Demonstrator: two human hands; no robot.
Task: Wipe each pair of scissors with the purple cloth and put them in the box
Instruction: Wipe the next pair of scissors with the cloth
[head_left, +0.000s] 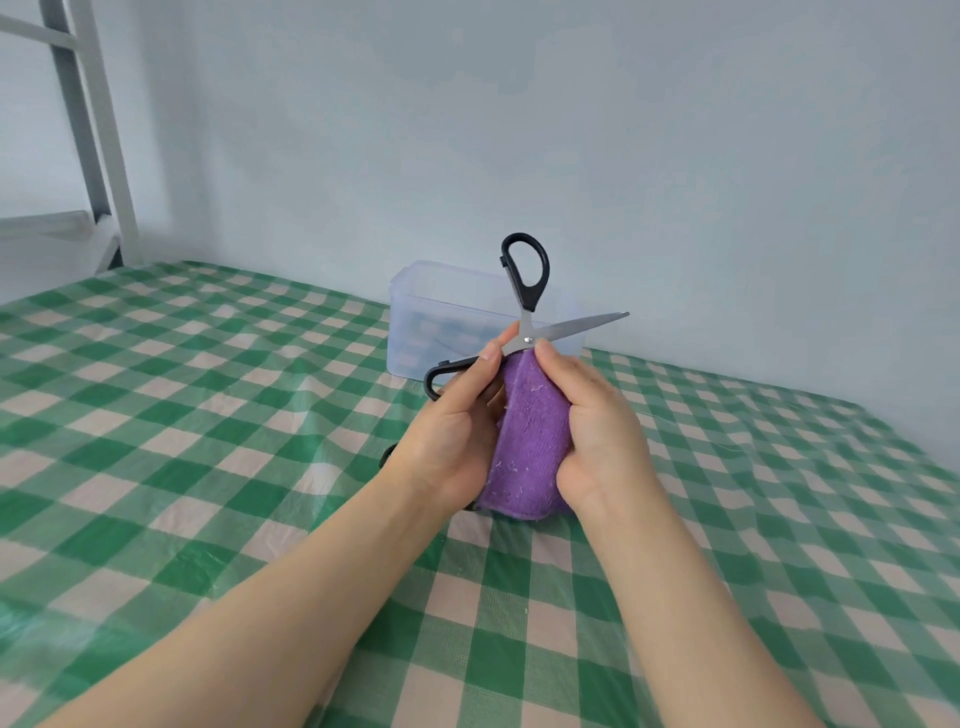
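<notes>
A pair of black-handled scissors (527, 291) is held up over the table with its blades spread apart. One handle points up, the other (441, 376) points left, and one steel blade (587, 325) points right. The second blade is hidden inside the folded purple cloth (530, 441). My left hand (457, 421) pinches the scissors near the pivot. My right hand (597, 421) grips the cloth around the hidden blade. The clear plastic box (415, 312) stands behind, near the wall. Dark parts of another pair of scissors (387, 457) peek out under my left hand.
A green and cream checked cloth (208, 415) covers the table. A pale wall runs close behind the box. A grey metal frame (98, 130) stands at the far left corner.
</notes>
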